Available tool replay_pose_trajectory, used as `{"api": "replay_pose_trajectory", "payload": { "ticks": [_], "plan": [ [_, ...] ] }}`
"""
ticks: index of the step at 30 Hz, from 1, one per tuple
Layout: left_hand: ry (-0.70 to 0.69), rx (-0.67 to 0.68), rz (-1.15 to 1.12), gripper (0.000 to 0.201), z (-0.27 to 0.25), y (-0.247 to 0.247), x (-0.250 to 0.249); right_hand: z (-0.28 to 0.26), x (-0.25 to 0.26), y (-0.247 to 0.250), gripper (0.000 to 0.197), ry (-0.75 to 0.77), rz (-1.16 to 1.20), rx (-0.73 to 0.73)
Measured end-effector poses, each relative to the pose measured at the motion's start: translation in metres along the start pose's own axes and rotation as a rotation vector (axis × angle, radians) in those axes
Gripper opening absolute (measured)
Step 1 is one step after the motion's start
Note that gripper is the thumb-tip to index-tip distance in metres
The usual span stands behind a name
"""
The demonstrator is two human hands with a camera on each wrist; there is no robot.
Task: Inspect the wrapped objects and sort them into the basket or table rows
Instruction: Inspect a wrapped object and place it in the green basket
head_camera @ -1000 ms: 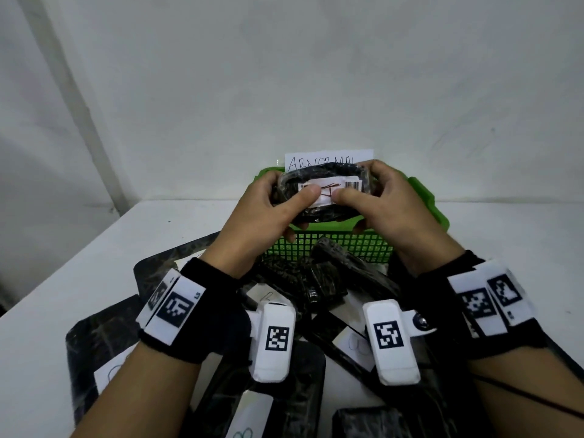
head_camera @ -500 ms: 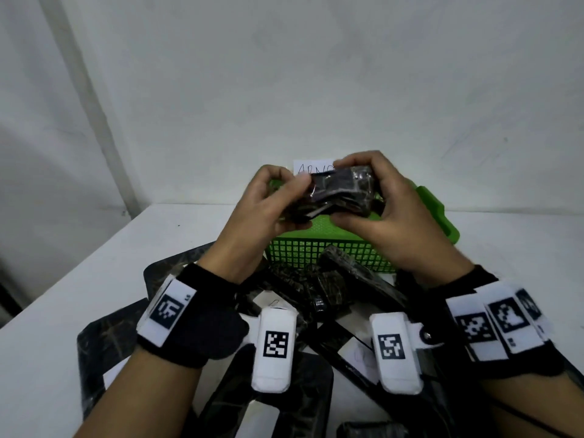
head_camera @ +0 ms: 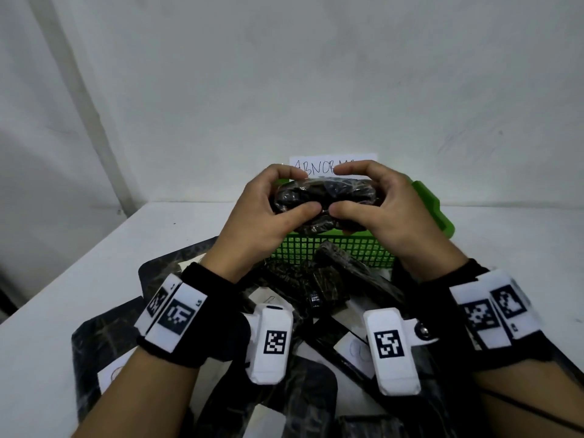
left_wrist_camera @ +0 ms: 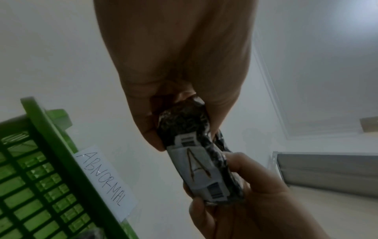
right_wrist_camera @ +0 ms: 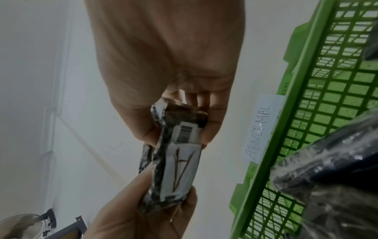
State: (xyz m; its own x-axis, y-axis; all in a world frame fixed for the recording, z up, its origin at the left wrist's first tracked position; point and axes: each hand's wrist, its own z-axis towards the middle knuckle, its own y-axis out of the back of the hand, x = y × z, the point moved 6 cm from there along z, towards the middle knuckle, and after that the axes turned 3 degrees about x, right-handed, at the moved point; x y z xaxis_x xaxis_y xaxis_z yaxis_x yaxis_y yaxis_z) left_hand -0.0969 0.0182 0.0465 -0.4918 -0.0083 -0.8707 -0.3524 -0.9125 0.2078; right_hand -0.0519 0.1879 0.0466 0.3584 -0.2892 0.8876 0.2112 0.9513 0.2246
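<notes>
Above the green basket's (head_camera: 439, 207) near rim, we hold the wrapped object (head_camera: 325, 197) level: left hand (head_camera: 262, 216) grasping its left end, right hand (head_camera: 388, 213) its right, thumbs nearly meeting on its near side, label (left_wrist_camera: 199, 168) "A" facing away.
</notes>
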Motion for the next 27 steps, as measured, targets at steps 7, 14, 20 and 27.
{"api": "replay_pose_trajectory", "payload": {
  "ticks": [7,14,20,27],
  "plan": [
    [0.004,-0.041,0.076,0.036,0.0,0.0,0.004,0.0,0.001,-0.003,0.033,0.073,-0.089,-0.063],
    [0.071,-0.028,-0.14,0.012,-0.001,0.003,-0.001,0.0,0.002,-0.003,0.065,0.105,0.037,0.06],
    [-0.027,-0.002,-0.062,0.02,-0.002,0.002,-0.007,0.001,-0.007,-0.007,0.044,-0.148,0.306,0.043],
    [0.02,-0.01,-0.076,0.031,-0.001,-0.003,-0.002,-0.001,0.001,-0.003,0.032,0.04,0.103,-0.104]
  ]
}}
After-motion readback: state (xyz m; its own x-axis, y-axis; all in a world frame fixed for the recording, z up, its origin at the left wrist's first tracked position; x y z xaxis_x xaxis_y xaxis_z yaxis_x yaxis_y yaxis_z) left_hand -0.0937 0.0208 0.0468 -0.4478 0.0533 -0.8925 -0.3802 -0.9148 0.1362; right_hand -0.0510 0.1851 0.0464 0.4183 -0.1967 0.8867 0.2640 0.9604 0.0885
